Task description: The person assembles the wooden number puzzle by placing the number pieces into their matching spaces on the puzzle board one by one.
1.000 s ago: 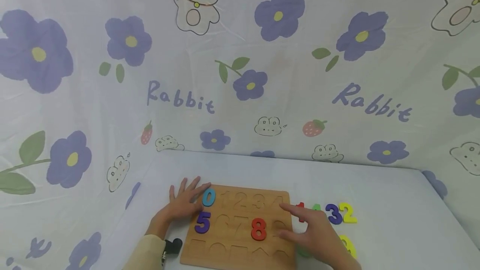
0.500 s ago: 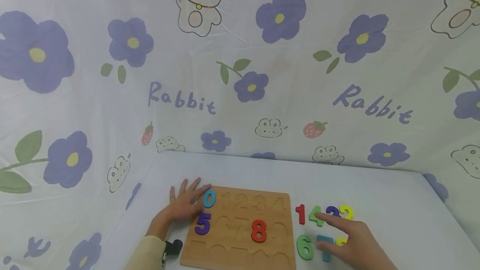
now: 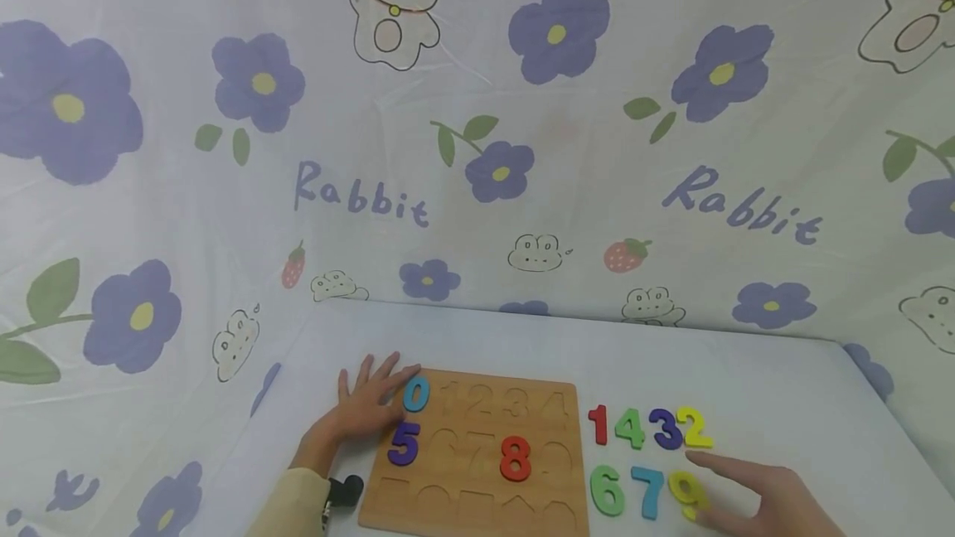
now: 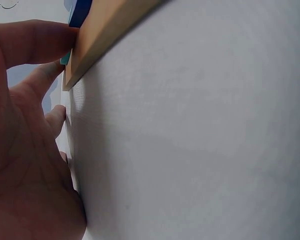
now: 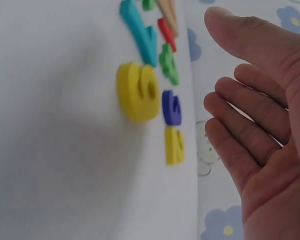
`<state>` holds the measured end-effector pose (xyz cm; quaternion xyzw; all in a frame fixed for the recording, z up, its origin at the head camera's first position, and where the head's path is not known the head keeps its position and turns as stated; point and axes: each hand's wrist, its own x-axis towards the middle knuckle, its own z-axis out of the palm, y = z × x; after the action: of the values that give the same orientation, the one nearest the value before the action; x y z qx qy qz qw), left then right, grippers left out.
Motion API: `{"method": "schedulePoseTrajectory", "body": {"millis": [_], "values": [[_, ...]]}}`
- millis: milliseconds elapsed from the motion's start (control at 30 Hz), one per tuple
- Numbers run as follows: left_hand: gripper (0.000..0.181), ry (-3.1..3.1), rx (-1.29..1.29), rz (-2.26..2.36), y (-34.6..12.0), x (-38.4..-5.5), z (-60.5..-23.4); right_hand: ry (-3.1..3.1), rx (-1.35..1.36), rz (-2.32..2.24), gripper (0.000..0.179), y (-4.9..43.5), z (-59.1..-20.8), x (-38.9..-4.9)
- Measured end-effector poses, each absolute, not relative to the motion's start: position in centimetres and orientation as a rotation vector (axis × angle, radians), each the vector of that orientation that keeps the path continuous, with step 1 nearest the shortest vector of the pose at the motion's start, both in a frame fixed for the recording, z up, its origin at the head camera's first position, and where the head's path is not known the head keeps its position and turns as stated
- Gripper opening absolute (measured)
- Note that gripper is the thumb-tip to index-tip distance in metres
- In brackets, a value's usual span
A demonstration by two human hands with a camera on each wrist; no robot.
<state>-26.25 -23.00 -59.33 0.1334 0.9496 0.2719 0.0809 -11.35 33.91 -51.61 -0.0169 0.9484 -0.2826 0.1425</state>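
Observation:
A wooden number puzzle board (image 3: 448, 468) lies on the table, with a light blue 0 (image 3: 415, 394), a purple 5 (image 3: 404, 443) and a red 8 (image 3: 515, 458) in it. My left hand (image 3: 369, 405) rests at the board's upper left corner, fingers spread, thumb and forefinger touching its edge. Over the yellow 9 (image 3: 682, 491) hovers my right hand (image 3: 772, 497), its thumb and fingers apart. In the right wrist view that hand (image 5: 270, 110) holds nothing, and the yellow 9 (image 5: 137, 92) stands clear of it.
Right of the board lie a red 1 (image 3: 598, 424), green 4 (image 3: 630, 429), purple 3 (image 3: 665, 428), yellow 2 (image 3: 694, 428), green 6 (image 3: 608, 491) and blue 7 (image 3: 647, 492). Behind the white table (image 3: 462, 334) hangs a flower-patterned cloth (image 3: 477, 89).
My right hand has moved right, from above the board across the loose numbers to the yellow 9. The left hand has stayed at the board's corner.

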Motion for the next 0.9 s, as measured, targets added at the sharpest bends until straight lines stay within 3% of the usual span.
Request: {"method": "schedulePoseTrajectory", "body": {"millis": [567,900], "values": [[0.072,2.840,0.391,0.818,-23.1,-26.2,-59.6,2.620,0.070,-0.866,0.078,34.6,-55.1,-12.2],[0.076,2.822,0.388,0.844,-22.9,-25.9,-58.7,2.692,-0.004,-0.885,0.077,34.5,-56.6,-12.3]]}}
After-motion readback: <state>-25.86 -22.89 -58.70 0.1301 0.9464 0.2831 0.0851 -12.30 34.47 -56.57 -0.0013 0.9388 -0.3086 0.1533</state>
